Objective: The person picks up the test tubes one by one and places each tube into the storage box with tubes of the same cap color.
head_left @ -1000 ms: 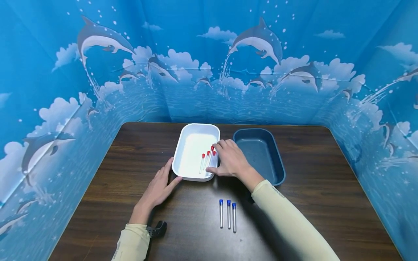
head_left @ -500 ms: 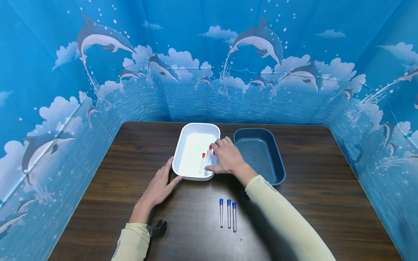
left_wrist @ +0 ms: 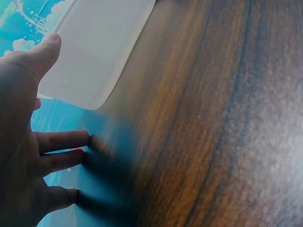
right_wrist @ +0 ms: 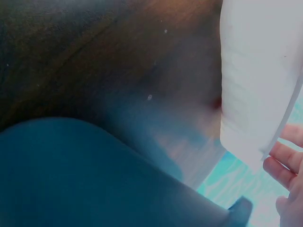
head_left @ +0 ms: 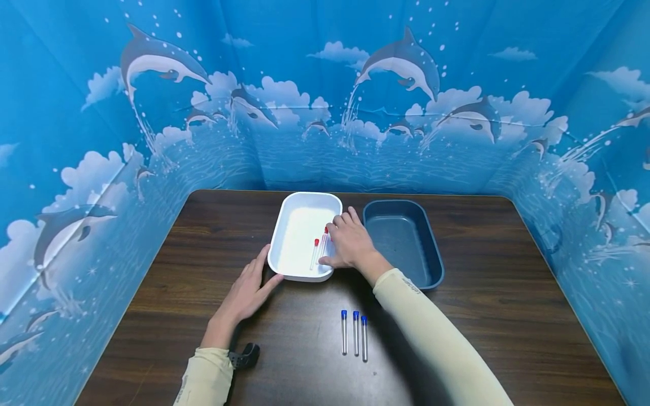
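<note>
A white tray [head_left: 299,225] near the back of the table holds several red-capped test tubes. My right hand [head_left: 352,242] reaches over its right rim. Thumb and fingertips span one red-capped tube [head_left: 324,243] lengthwise and appear to pinch it; the far side of this grip is hidden. Left of it lies another red-capped tube [head_left: 314,255]; the hand mostly covers the rest. My left hand [head_left: 246,293] rests against the tray's near-left corner, fingers extended, and its thumb touches the tray wall [left_wrist: 102,52] in the left wrist view.
A dark blue tray [head_left: 406,245] stands right of the white one, beneath my right forearm's far side. Three blue-capped test tubes [head_left: 356,334] lie side by side on the wooden table [head_left: 508,282] nearer to me. A dolphin-print curtain [head_left: 325,152] surrounds the table.
My right hand has shifted slightly left, and the red-capped tube at its fingertips has moved left with it. More of the neighbouring tubes are now covered. The left hand stays put.
</note>
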The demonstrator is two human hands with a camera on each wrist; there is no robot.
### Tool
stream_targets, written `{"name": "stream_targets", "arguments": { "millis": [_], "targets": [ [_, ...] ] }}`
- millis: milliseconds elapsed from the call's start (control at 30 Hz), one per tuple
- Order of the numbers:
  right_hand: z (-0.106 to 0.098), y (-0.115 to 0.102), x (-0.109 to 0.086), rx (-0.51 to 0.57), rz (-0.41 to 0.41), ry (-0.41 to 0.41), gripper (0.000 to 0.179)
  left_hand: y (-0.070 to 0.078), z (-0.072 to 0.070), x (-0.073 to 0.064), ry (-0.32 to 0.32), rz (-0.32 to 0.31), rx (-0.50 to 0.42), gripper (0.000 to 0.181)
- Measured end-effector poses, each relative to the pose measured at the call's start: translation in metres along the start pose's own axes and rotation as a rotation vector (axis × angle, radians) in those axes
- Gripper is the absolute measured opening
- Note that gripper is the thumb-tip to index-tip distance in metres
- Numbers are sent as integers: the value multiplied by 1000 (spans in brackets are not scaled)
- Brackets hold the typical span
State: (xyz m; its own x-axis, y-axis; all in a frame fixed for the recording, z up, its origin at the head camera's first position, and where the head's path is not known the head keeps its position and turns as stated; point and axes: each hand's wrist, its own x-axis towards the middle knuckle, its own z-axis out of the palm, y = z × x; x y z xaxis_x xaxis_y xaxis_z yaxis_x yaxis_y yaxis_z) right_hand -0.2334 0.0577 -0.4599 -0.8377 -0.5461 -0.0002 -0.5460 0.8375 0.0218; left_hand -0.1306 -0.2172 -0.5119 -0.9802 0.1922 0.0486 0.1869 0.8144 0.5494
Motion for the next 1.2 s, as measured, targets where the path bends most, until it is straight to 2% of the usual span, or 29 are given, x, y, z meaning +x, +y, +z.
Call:
{"name": "stream_targets", "arguments": {
  "millis": [367,800,1200],
  "targets": [
    [-1,-6,9,-77,-15,-56,85,0,1,1,-5,-5,2,82],
    [2,-11,13,-63,-2,-139,84,0,1,1,-11,-10,2,83],
    [3,-14,16,-59,14,-174,85,-1,2,1,-5,-9,-1,82]
  ]
}}
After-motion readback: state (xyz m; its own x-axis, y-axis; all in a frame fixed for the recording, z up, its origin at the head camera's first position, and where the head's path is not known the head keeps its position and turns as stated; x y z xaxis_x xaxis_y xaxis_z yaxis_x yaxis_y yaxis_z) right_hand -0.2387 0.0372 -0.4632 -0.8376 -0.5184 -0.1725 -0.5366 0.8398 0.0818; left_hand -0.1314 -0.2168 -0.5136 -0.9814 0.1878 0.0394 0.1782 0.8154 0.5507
